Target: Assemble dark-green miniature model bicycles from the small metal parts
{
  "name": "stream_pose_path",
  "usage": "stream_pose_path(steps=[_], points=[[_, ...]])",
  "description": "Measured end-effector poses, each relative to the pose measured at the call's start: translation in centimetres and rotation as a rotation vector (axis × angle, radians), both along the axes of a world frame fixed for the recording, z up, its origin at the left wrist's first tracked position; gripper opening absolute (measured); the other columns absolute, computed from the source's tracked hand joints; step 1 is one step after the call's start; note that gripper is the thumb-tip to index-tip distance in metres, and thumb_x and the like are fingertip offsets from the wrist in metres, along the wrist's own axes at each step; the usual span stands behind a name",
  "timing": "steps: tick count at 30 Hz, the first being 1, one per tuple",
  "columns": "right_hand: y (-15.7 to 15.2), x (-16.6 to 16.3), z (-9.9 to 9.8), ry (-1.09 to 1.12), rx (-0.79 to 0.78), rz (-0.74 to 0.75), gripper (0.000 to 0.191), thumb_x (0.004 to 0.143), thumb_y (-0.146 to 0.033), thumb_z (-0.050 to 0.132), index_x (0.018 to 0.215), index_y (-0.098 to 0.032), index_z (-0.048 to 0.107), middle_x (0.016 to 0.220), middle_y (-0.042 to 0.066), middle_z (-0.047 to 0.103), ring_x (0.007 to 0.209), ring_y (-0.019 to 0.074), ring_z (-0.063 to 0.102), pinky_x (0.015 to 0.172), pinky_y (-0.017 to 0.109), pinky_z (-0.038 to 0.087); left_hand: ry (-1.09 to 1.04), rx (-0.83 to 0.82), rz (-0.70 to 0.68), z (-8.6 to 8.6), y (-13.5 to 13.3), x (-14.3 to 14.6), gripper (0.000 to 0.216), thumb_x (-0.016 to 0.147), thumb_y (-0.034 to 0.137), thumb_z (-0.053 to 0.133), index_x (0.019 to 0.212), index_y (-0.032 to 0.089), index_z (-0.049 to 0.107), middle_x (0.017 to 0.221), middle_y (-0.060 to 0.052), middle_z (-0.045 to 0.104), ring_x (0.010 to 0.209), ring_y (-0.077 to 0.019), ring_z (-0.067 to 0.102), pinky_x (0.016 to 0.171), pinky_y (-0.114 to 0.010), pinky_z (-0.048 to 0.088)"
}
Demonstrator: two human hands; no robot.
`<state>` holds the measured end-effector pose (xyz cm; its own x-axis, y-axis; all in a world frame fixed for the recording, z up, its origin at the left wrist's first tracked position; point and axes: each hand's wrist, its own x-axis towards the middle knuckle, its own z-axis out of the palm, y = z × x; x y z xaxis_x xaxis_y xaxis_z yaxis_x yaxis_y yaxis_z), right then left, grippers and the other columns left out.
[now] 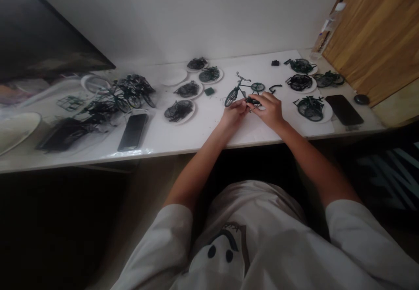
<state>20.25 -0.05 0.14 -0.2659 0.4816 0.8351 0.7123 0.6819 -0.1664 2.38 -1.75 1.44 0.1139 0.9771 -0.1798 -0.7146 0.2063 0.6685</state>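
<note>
Close together over the white sheet, my left hand [236, 110] and my right hand [269, 106] are closed on a small dark part [252, 101]. Its exact kind is partly hidden by my fingers. Just beyond them a miniature bicycle [240, 90] stands with its front wheel to the left and handlebars up. Behind my right hand lies a small wheel [258, 87]. A curved dark piece [275, 88] rests to the right of it. Left of the bicycle sits a small green block [209, 91].
White plates [192, 116] of dark bicycle parts stand on both sides. At left are a heap of miniature bicycles [134, 91] and a phone [132, 132]. A black phone [344, 109], a round black object [362, 99] and a plastic bottle [331, 23] are at right.
</note>
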Motion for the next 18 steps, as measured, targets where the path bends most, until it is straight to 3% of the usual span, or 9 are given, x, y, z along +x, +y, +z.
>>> stream_pose_path(steps=[6, 12, 16, 18], points=[[-0.09, -0.01, 0.1, 0.0, 0.011, 0.001, 0.039, 0.116, -0.054, 0.064, 0.132, -0.026, 0.086, 0.099, 0.009, 0.08, 0.093, 0.0265, 0.077, 0.086, 0.038, 0.065, 0.019, 0.039, -0.019, -0.01, 0.08, -0.07, 0.028, 0.095, -0.006, 0.072, 0.082, 0.015, 0.085, 0.09, -0.004, 0.082, 0.093, -0.0117, 0.074, 0.109, -0.028, 0.055], [-0.08, -0.05, 0.11, -0.007, -0.011, -0.007, 0.04, 0.116, -0.055, 0.063, 0.132, -0.025, 0.086, 0.099, 0.008, 0.08, 0.093, 0.0259, 0.076, 0.087, 0.038, 0.064, 0.037, 0.046, -0.034, -0.14, 0.11, -0.18, 0.025, 0.092, -0.004, 0.075, 0.086, 0.018, 0.085, 0.09, -0.003, 0.082, 0.105, -0.0142, 0.077, 0.112, -0.028, 0.056], [-0.19, -0.09, 0.19, -0.006, -0.022, -0.019, 0.041, 0.116, -0.056, 0.062, 0.13, -0.026, 0.086, 0.096, 0.008, 0.079, 0.092, 0.026, 0.076, 0.086, 0.038, 0.064, 0.009, 0.03, -0.033, 0.17, -0.14, -0.13, 0.026, 0.092, -0.006, 0.075, 0.086, 0.017, 0.084, 0.088, -0.002, 0.082, 0.094, -0.0107, 0.075, 0.11, -0.027, 0.056], [-0.28, -0.1, 0.27, -0.003, -0.031, -0.023, 0.043, 0.116, -0.058, 0.061, 0.129, -0.026, 0.087, 0.096, 0.009, 0.079, 0.092, 0.0266, 0.076, 0.086, 0.039, 0.064, 0.0, 0.015, -0.025, 0.36, -0.28, -0.09, 0.026, 0.09, -0.007, 0.075, 0.085, 0.016, 0.084, 0.088, -0.002, 0.081, 0.097, -0.0119, 0.076, 0.112, -0.028, 0.055]])
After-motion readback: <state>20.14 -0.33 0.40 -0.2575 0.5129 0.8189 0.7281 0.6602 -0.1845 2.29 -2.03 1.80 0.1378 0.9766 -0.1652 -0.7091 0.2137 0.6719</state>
